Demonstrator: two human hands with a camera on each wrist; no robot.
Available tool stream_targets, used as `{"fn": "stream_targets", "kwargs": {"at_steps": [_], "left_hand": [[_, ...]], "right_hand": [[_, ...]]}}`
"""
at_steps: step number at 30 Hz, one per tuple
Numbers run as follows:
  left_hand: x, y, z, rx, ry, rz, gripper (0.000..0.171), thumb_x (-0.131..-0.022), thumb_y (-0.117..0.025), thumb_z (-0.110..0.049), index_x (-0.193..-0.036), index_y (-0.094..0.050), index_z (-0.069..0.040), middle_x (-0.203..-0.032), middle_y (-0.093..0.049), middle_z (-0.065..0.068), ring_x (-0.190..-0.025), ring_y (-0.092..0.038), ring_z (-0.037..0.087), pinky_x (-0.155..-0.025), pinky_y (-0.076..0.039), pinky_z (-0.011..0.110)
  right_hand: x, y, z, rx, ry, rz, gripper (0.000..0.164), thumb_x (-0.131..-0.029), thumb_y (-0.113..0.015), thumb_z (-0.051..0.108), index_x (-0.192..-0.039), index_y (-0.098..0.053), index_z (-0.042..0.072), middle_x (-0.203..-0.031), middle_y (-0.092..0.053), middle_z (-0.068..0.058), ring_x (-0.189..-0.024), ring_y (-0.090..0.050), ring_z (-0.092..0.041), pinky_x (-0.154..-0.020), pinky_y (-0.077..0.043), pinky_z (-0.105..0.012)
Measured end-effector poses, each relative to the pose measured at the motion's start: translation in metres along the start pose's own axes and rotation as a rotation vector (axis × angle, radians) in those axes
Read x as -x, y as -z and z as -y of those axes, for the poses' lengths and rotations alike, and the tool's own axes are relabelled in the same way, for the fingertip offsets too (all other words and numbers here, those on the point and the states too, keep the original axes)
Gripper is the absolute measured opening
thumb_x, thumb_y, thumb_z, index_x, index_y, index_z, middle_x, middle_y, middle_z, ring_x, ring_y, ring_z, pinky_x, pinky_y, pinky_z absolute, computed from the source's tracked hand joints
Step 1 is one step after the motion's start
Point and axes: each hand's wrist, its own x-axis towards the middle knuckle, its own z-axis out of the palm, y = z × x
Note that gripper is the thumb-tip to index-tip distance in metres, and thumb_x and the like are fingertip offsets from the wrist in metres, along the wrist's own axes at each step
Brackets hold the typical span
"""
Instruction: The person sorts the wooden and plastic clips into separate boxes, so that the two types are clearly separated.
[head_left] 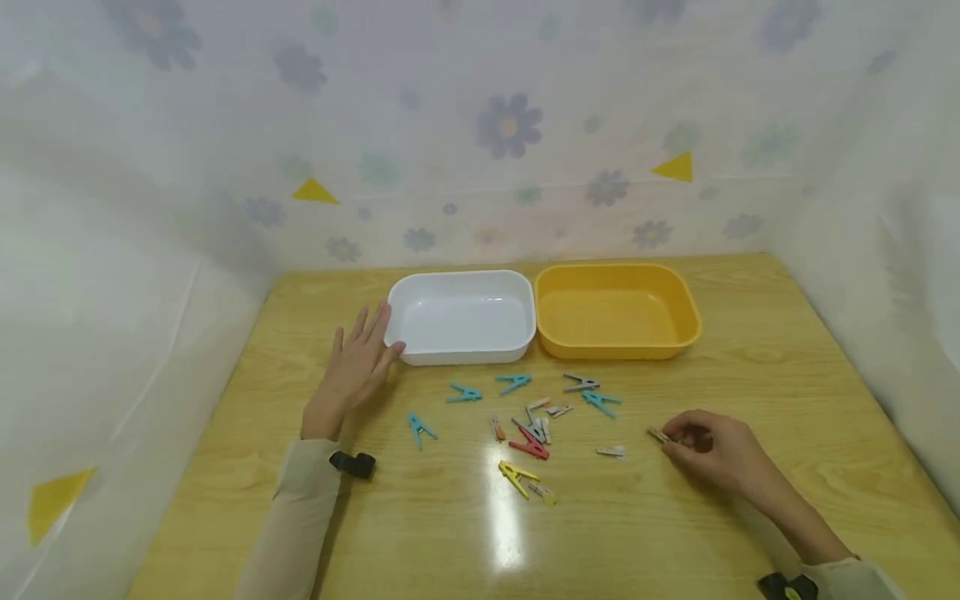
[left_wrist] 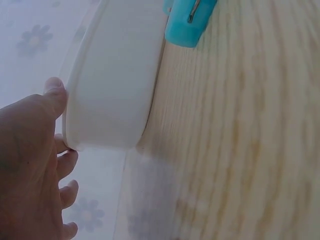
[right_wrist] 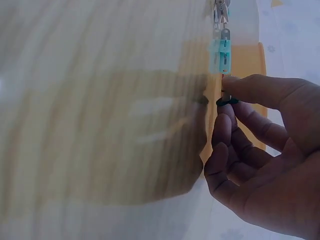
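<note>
My left hand (head_left: 352, 375) rests against the left end of the white tub (head_left: 467, 357). Its fingers are spread, with the thumb on the tub's rim in the left wrist view. Over at the right, my right hand (head_left: 712, 454) pinches a small wooden clothespin (head_left: 657, 434) between thumb and fingertips, low over the table. A dark green bit (right_wrist: 227, 101) shows at those fingertips in the right wrist view. Nearest to that hand lies a small white-ended clothespin (head_left: 611, 452). A blue plastic clothespin (head_left: 598, 402) lies farther off, beside a grey one (head_left: 581, 382).
A yellow tub (head_left: 618, 352) stands right of the white one at the table's back. In front of them lie several more clothespins, among them a red one (head_left: 530, 444) and a yellow one (head_left: 516, 477). Flowered sheeting (head_left: 420, 108) hangs behind the wooden table (head_left: 420, 533).
</note>
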Motion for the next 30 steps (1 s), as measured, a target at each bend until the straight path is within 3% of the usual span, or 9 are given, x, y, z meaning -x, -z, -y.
{"fn": "stream_targets", "kwargs": {"at_steps": [7, 16, 30], "left_hand": [[0.002, 0.0, -0.002, 0.005, -0.01, -0.027, 0.075, -0.11, -0.025, -0.057, -0.166, -0.001, -0.013, -0.171, -0.009, 0.009, -0.157, -0.004, 0.038, -0.118, -0.002, 0.072], [0.003, 0.001, -0.003, 0.014, -0.006, -0.012, 0.075, -0.11, -0.025, -0.057, -0.166, 0.002, -0.016, -0.171, -0.004, 0.004, -0.157, -0.002, 0.037, -0.118, 0.0, 0.071], [0.001, 0.001, -0.002, 0.02, -0.004, -0.011, 0.076, -0.11, -0.027, -0.056, -0.166, 0.0, -0.014, -0.171, -0.006, 0.007, -0.157, -0.001, 0.037, -0.118, -0.001, 0.072]], "right_hand": [[-0.007, 0.0, 0.006, -0.018, 0.016, -0.013, 0.014, -0.084, -0.084, 0.005, -0.093, -0.075, 0.01, -0.079, -0.067, 0.01, -0.07, -0.06, -0.001, -0.06, -0.056, -0.024], [-0.019, -0.001, 0.016, -0.027, 0.033, -0.022, 0.015, -0.084, -0.085, 0.006, -0.096, -0.076, 0.012, -0.083, -0.07, 0.009, -0.073, -0.062, -0.002, -0.061, -0.056, -0.024], [-0.039, -0.006, 0.045, -0.097, 0.171, -0.051, 0.02, -0.083, -0.085, 0.002, -0.097, -0.076, 0.013, -0.088, -0.072, 0.009, -0.076, -0.064, -0.003, -0.06, -0.056, -0.024]]}}
